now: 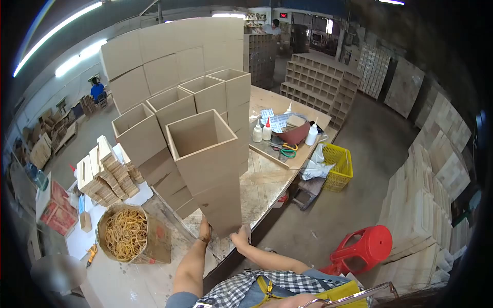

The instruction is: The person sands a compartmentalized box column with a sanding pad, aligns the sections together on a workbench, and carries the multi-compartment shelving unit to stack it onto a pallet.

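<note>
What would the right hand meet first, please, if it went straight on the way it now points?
Most likely the lower box of the front stack: the right hand appears to be right at its bottom corner, though exact contact is hard to tell.

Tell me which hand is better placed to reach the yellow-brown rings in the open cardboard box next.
Probably the left hand: it lies nearer the yellow-brown rings, while the right hand is farther away, across the base of the tall square brown column.
</note>
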Action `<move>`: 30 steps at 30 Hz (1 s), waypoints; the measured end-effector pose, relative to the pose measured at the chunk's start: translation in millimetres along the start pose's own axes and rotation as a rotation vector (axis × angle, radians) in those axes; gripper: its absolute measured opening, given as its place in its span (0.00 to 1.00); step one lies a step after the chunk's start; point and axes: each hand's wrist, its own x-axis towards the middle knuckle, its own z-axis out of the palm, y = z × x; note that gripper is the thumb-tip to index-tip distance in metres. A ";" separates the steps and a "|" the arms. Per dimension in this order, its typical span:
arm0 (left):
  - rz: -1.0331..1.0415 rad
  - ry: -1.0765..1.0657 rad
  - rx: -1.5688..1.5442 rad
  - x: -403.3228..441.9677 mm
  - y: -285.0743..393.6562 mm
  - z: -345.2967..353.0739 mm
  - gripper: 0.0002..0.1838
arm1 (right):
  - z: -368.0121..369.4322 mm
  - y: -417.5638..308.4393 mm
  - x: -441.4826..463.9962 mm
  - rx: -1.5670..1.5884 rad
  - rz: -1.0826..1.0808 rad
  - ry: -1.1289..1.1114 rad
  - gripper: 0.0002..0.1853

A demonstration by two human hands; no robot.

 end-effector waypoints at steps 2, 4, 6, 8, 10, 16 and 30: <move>0.010 0.013 -0.002 -1.5 -14.1 -1.8 0.26 | 7.6 12.4 3.7 -0.015 -0.094 0.088 0.20; 0.011 -0.014 -0.002 0.3 -26.2 -8.8 0.26 | -5.8 1.9 -2.6 -0.187 -0.099 0.043 0.20; -0.004 0.035 -0.002 -8.2 -28.7 -10.2 0.26 | -30.1 -36.4 -4.6 -0.071 -0.005 -0.117 0.24; -0.032 0.153 -0.005 -22.4 -28.0 -3.4 0.27 | -36.3 -51.3 8.3 -0.042 0.018 -0.193 0.25; 0.002 0.200 -0.047 -32.8 -35.5 2.1 0.28 | -39.8 -56.5 22.4 -0.002 -0.032 -0.156 0.17; 0.032 0.344 -0.094 -57.0 -41.5 30.0 0.28 | -58.7 -76.5 56.4 -0.081 -0.107 -0.357 0.19; 0.026 0.763 -0.031 -94.9 -52.9 116.3 0.23 | -18.6 -51.9 141.1 0.209 0.000 -1.016 0.18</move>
